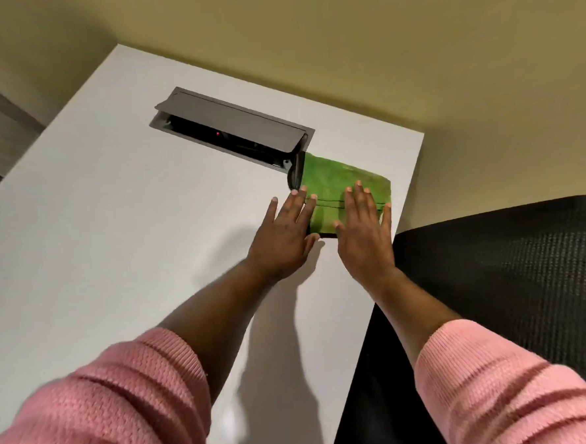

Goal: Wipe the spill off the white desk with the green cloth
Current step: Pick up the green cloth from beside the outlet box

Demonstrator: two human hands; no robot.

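Both hands flat, palms down, fingers spread, on white desk (96, 233). Left hand (282, 239) half on bare desktop, fingertips on left edge of green cloth (334, 185). Right hand (364, 238) lies over cloth's right part, fingers on top. Cloth folded, near desk's right edge, its far corner touching grey cable box (231, 129) set in desk, lid propped open, tiny red light inside. Pink knit sleeves (101, 415) pushed up forearms. Black mesh chair (511, 277) just right of desk.
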